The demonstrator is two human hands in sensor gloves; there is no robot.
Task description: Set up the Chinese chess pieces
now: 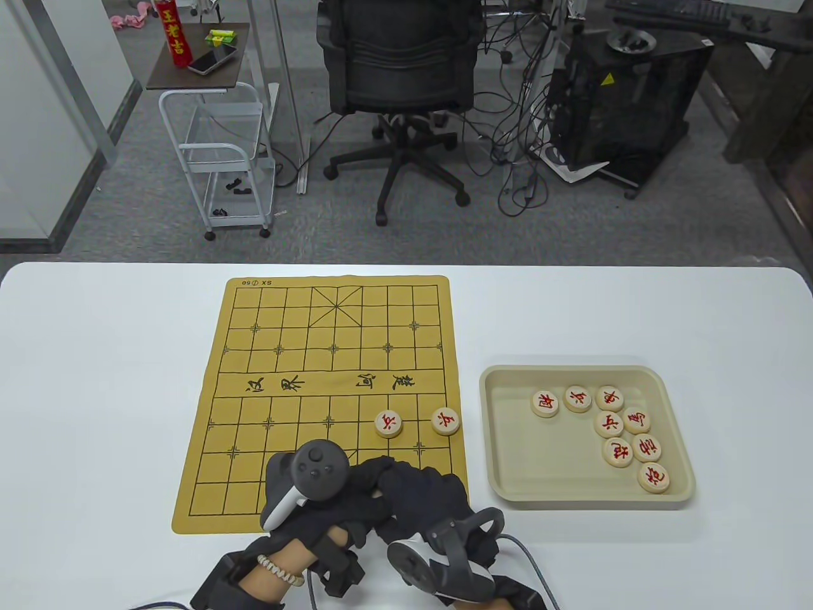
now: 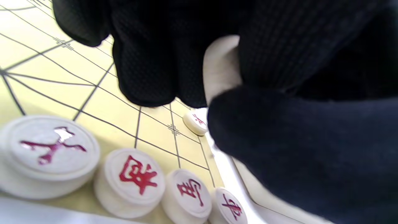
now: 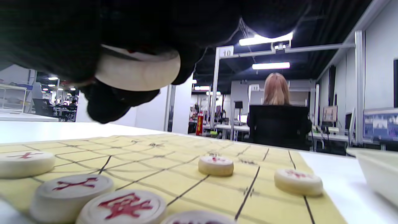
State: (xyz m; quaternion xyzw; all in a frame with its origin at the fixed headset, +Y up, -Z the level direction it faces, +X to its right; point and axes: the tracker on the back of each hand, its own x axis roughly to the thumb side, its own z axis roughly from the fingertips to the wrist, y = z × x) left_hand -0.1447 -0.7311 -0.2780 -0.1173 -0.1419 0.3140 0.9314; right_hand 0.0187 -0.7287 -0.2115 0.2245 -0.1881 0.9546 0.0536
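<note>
**Both hands bunched over board's near edge**

Table view: left hand (image 1: 317,492) and right hand (image 1: 422,502) touch over the board (image 1: 279,356); two pieces beyond them, eight in the tray (image 1: 508,470).

Left wrist view: fingers (image 2: 146,65) curled beside a held piece (image 2: 219,68); whose grip, can't tell.

Right wrist view: right fingers (image 3: 53,40) pinch that piece (image 3: 140,71) above the board.

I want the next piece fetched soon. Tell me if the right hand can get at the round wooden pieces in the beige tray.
Probably not yet: the right hand grips a round wooden piece. The beige tray lies open, its pieces uncovered.
</note>
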